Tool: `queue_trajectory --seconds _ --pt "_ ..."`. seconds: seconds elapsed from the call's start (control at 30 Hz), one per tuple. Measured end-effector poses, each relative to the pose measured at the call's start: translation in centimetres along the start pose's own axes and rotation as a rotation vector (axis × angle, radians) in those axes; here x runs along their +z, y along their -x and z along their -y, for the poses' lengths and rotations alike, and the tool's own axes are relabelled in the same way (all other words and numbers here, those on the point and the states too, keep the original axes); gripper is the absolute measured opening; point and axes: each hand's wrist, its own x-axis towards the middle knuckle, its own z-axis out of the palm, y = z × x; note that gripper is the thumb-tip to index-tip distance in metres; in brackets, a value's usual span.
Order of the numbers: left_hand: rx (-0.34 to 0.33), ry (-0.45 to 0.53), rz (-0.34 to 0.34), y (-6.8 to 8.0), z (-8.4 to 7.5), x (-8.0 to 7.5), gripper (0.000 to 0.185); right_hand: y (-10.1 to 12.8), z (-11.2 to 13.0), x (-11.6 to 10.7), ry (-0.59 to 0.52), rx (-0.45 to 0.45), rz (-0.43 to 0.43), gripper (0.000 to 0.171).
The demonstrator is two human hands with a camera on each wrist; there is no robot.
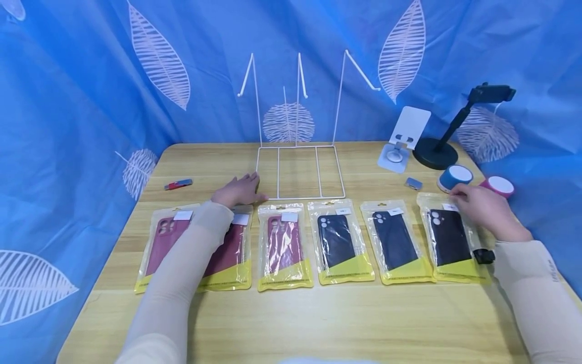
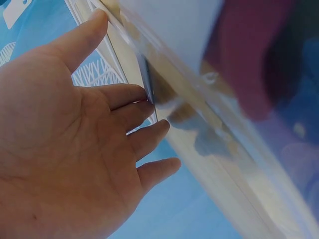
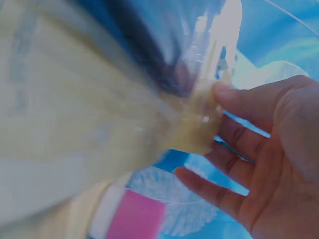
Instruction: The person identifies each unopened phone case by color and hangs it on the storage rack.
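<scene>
Six bagged phone cases lie in a row on the wooden table (image 1: pixel 318 313): three maroon ones (image 1: pixel 284 245) on the left and three dark ones (image 1: pixel 338 242) on the right. My left hand (image 1: pixel 245 184) rests flat on the table, fingers straight, at the front left corner of a white wire rack (image 1: pixel 309 197). In the left wrist view that hand (image 2: pixel 149 119) is spread, fingertips by the wire, and a maroon case (image 2: pixel 249 64) shows blurred. My right hand (image 1: pixel 459 194) lies on the top end of the rightmost dark case's bag (image 1: pixel 450 240). Its thumb touches the bag's edge (image 3: pixel 189 99), fingers loose.
A blue tape roll (image 1: pixel 454 177) and a pink roll (image 1: pixel 498 185) sit just beyond my right hand. Behind them stand a white phone stand (image 1: pixel 406 131) and a black stand (image 1: pixel 435 153). A small silver object (image 1: pixel 413 183) and a red-blue stick (image 1: pixel 178 184) lie on the table. Blue cloth surrounds it.
</scene>
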Motion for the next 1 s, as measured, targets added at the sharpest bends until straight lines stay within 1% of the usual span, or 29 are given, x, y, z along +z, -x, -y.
queue_trajectory --seconds 0.13,0.2,0.27,0.37,0.5,0.6,0.7,0.77,1.0 --pt "0.0 -0.001 0.006 0.2 -0.2 -0.1 0.087 1.0 1.4 -1.6 -0.028 -0.05 -0.147 0.031" --pt "-0.004 0.002 0.009 0.3 -0.3 -0.2 0.087 1.6 2.3 -2.6 -0.054 -0.071 -0.207 0.033" --pt "-0.005 0.001 0.008 0.3 -0.3 -0.3 0.088 2.1 3.1 -3.5 -0.066 -0.11 -0.27 0.031" --pt "-0.006 -0.003 0.008 0.4 -0.4 -0.4 0.087 3.0 4.4 -4.7 -0.062 -0.193 -0.353 0.024" --pt "-0.012 0.004 0.007 0.5 -0.4 -0.5 0.087 3.6 6.2 -6.2 -0.01 -0.335 -0.447 0.013" --pt "-0.013 0.012 0.006 0.6 -0.5 -0.5 0.087 3.6 7.7 -7.4 0.013 -0.453 -0.507 0.007" --pt "-0.011 0.02 0.006 0.8 -0.6 -0.4 0.087 3.3 9.5 -8.7 0.001 -0.531 -0.556 0.008" --pt "-0.01 0.023 0.006 0.9 -0.6 -0.4 0.087 2.7 10.9 -9.4 -0.036 -0.555 -0.586 0.009" --pt "-0.007 0.022 0.002 0.9 -0.8 -0.3 0.086 -1.1 16.7 -11.2 -0.212 -0.61 -0.765 0.007"
